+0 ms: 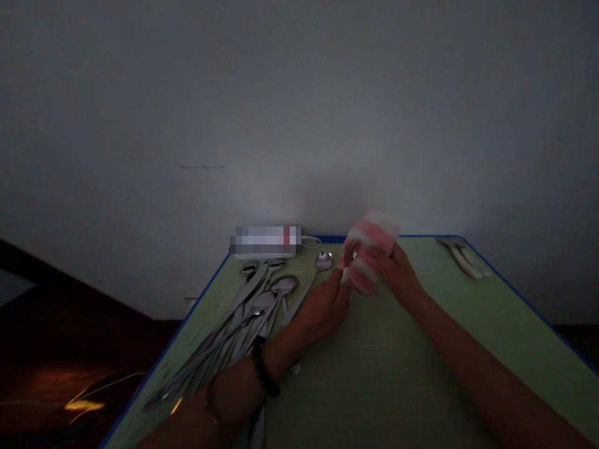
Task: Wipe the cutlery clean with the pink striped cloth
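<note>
My left hand (327, 304) is closed around the pale handle of a fork (350, 249), whose tines point up and away from me. A pink and white striped cloth (373, 229) is gripped in my right hand (397, 274), its folds against the fork's head. Both hands are raised over the table, close together. Left of them lies a loose pile of metal spoons (262, 304) and other long cutlery, partly hidden by my left forearm. One spoon (324, 260) lies just behind my left hand.
A green table (374, 386) with a blue edge stands against a grey wall (299, 112). At its back left sits a white box-like device (264, 254), blurred out, with a white cable (312, 239). Pale-handled cutlery (463, 259) lies at the back right.
</note>
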### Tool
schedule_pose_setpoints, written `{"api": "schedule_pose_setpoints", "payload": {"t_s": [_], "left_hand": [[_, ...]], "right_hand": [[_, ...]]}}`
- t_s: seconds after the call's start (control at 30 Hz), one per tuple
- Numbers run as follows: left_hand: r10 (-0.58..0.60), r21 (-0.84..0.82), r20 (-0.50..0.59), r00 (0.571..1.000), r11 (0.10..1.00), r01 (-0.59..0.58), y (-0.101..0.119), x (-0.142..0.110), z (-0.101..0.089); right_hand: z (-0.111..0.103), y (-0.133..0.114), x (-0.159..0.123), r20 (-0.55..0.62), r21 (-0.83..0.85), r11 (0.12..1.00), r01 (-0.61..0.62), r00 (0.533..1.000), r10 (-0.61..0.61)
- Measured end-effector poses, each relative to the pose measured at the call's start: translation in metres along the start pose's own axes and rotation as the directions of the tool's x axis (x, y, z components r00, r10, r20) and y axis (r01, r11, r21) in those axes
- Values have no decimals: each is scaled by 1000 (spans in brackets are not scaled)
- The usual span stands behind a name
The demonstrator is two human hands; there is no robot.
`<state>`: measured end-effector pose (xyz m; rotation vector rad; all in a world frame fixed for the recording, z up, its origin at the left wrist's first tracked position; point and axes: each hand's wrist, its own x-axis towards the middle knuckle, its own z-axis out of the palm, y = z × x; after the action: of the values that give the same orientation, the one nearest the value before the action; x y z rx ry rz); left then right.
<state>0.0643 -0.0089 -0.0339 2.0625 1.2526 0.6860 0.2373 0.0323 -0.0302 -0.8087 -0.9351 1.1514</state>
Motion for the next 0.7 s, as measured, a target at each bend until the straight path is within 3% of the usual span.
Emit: {"api": "schedule_pose_setpoints", "payload": {"t_s": [0.2, 0.37, 0.5, 0.7], "left_hand": [[17, 20, -29, 999, 1000, -16, 0, 1, 1], [35, 55, -28, 999, 998, -34, -3, 1, 2], [53, 113, -15, 998, 992, -51, -2, 0, 2], [37, 94, -18, 999, 995, -35, 1, 1, 2]], "right_hand": [[21, 4, -12, 11, 259, 964, -66, 998, 66], [17, 16, -16, 86, 572, 779, -257, 963, 255], [17, 28, -14, 17, 541, 819, -192, 976, 218], [22, 23, -14, 158, 504, 824, -259, 965, 207]]}}
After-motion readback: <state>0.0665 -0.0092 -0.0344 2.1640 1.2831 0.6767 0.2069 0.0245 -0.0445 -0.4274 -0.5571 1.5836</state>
